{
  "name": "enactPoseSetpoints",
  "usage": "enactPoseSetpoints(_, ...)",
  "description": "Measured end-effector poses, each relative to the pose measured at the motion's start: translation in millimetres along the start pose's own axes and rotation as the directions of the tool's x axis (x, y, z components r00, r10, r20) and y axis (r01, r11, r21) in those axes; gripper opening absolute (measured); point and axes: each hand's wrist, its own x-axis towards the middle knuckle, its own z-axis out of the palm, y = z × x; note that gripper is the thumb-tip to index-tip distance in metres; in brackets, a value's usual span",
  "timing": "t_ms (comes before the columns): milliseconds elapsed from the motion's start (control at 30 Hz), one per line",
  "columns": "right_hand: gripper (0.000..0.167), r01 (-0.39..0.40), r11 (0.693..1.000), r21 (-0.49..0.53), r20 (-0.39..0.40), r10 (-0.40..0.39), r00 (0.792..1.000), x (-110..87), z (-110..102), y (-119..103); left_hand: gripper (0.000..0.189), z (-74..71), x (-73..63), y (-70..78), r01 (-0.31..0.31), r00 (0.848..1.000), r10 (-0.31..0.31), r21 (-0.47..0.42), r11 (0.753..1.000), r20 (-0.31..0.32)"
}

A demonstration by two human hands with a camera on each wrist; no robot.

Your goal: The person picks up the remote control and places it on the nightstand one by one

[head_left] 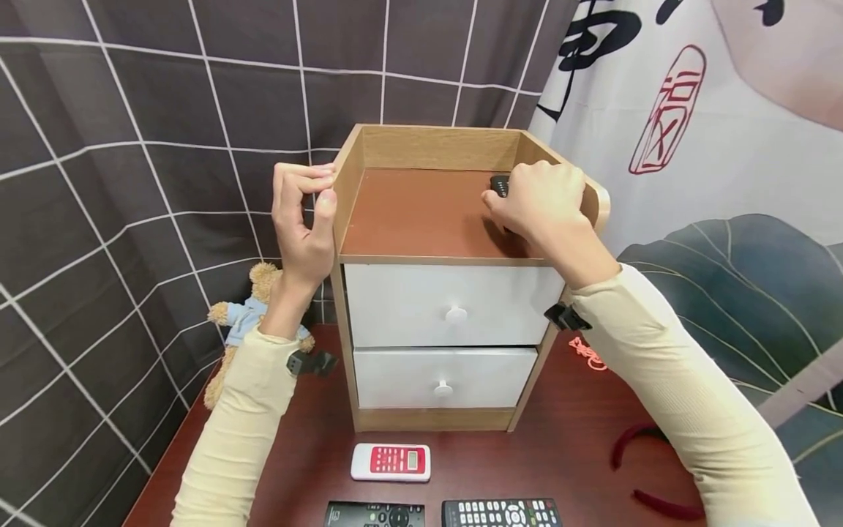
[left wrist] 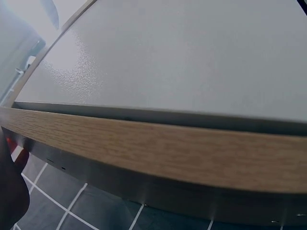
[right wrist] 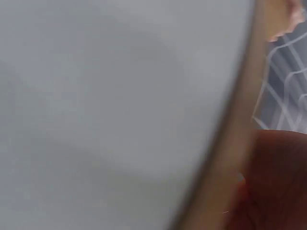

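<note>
The right hand (head_left: 543, 196) has its grip closed around a black remote (head_left: 499, 184), on or just above the smooth brown top (head_left: 415, 212) of a small cabinet (head_left: 431, 419). Most of the remote is covered by this hand; only one rounded end with small buttons shows past the thumb. This end points toward the back panel, so the long axis seems to run about front to back.

The left hand (head_left: 299, 223) has its grip not closed on anything: its bent fingers touch the side panel (head_left: 349, 179) from outside.

The cabinet has pale wood-grain borders and two flat, glossy white drawers (head_left: 395, 304) with round knobs (head_left: 456, 315). On the reddish tabletop (head_left: 474, 468), two dark remotes (head_left: 502, 514) are cut off by the lower edge. The plush bear (head_left: 244, 318) is partly hidden behind the left arm. The right wrist view is blurred.
</note>
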Motion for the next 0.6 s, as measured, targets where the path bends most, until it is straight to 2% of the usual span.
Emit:
enactPoseSetpoints(67, 0.056, 0.033, 0.999, 0.034, -0.067, -0.03, 0.997, -9.3, -3, 1, 0.031, 1.2, -0.7, 0.4, 0.006, 1.0, -0.006, 0.002, 1.0, -0.002)
enactPoseSetpoints(167, 0.052, 0.093, 0.992, 0.088, -0.169, -0.077, 0.983, -21.6, -3, 1, 0.032, 1.2, -0.7, 0.5, 0.012, 1.0, -0.012, 0.01, 1.0, -0.001)
enactPoseSetpoints(333, 0.045, 0.167, 0.972, 0.165, -0.314, -0.109, 0.943, -42.5, 8, 1, 0.032, 1.7, -1.3, 0.1, 0.015, 1.0, -0.015, 0.016, 1.0, 0.005)
enactPoseSetpoints(433, 0.041, 0.221, 0.954, 0.203, -0.4, -0.125, 0.908, -55.4, 16, 2, 0.032, 2.1, -0.6, 0.4, 0.016, 1.0, -0.016, 0.011, 1.0, 0.0)
enactPoseSetpoints(500, 0.037, 0.279, 0.934, 0.225, -0.466, -0.148, 0.872, -64.2, 23, 4, 0.032, 2.4, 0.1, 1.1, 0.019, 1.0, -0.019, 0.008, 1.0, -0.005)
enactPoseSetpoints(533, 0.035, 0.318, 0.921, 0.223, -0.509, -0.168, 0.844, -68.9, 27, 5, 0.033, 2.4, 0.3, 1.2, 0.021, 1.0, -0.021, 0.007, 1.0, -0.005)
enactPoseSetpoints(600, 0.032, 0.398, 0.895, 0.199, -0.597, -0.211, 0.774, -78.9, 35, 8, 0.032, 3.1, 0.3, 2.6, 0.028, 1.0, -0.028, 0.0, 1.0, -0.009)
